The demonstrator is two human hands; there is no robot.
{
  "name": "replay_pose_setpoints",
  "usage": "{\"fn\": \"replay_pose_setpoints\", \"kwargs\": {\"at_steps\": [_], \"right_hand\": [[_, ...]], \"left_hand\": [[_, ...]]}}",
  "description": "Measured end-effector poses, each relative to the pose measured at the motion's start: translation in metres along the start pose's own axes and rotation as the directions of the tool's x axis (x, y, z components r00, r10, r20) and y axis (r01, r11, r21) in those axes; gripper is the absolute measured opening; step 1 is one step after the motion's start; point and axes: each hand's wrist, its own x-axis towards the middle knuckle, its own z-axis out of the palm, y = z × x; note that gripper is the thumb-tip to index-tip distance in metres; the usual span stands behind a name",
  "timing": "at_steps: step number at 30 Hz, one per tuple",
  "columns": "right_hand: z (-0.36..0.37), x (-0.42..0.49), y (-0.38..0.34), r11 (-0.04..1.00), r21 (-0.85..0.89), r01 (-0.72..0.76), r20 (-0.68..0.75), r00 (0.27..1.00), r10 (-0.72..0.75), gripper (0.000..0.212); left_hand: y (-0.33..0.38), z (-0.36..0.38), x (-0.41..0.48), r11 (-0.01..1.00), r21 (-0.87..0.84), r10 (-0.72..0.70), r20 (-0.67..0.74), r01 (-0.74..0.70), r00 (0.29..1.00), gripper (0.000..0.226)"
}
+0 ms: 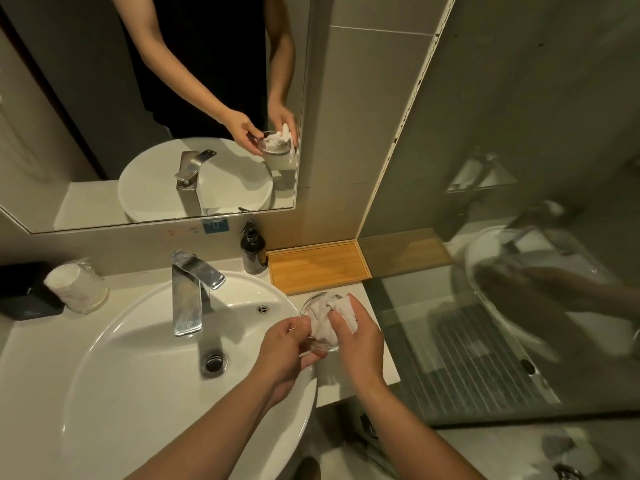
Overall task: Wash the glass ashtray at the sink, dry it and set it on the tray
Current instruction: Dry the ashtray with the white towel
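The clear glass ashtray [306, 304] is held over the counter just right of the white basin [114, 368]. My left hand [287, 351] grips its near-left rim from below. My right hand [358, 341] presses a crumpled white cloth [329, 315] into the ashtray's bowl, so most of the glass is hidden. The wooden tray [317, 266] lies empty in the counter's back right corner, a short way beyond the ashtray. The chrome faucet [188, 292] shows no running water.
A dark soap pump bottle [253, 249] stands left of the tray. A wrapped cup [78, 287] and a black box [24, 292] sit at the back left. A mirror [69, 98] hangs above, and a glass shower partition [502, 306] borders the counter's right edge.
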Motion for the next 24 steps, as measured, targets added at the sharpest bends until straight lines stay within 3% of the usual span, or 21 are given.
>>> {"fn": "replay_pose_setpoints", "kwargs": {"at_steps": [3, 6, 8, 13, 17, 20, 24], "right_hand": [[-0.011, 0.009, 0.005, 0.998, -0.053, 0.042, 0.104, 0.994, -0.037, 0.054], [-0.021, 0.020, 0.007, 0.985, -0.129, 0.112, 0.259, 0.963, -0.076, 0.053], [-0.022, 0.024, 0.005, 0.984, -0.124, 0.129, 0.285, 0.954, -0.089, 0.052], [-0.004, 0.011, 0.001, 0.999, -0.005, 0.042, 0.052, 0.998, -0.042, 0.054], [0.004, 0.000, 0.005, 0.999, 0.040, 0.000, -0.048, 0.999, 0.002, 0.056], [-0.006, 0.008, 0.008, 0.999, -0.041, 0.024, 0.044, 0.999, -0.023, 0.056], [-0.025, 0.023, 0.004, 0.981, -0.136, 0.136, 0.261, 0.961, -0.097, 0.051]], "left_hand": [[0.021, -0.013, 0.004, 0.992, 0.118, -0.062, 0.108, 0.049, 0.992, 0.029], [0.043, -0.022, 0.008, 0.952, 0.305, -0.069, 0.167, 0.015, 0.984, 0.024], [0.047, -0.022, 0.008, 0.944, 0.329, -0.054, 0.170, -0.005, 0.984, 0.022], [0.028, -0.001, 0.005, 0.983, 0.166, 0.081, -0.008, -0.079, 0.997, 0.025], [0.005, 0.007, 0.000, 0.996, 0.049, 0.074, -0.065, -0.071, 0.995, 0.020], [0.013, -0.006, 0.004, 0.996, 0.093, -0.006, 0.021, 0.004, 1.000, 0.021], [0.036, -0.023, 0.013, 0.953, 0.297, -0.100, 0.117, 0.062, 0.988, 0.021]]}}
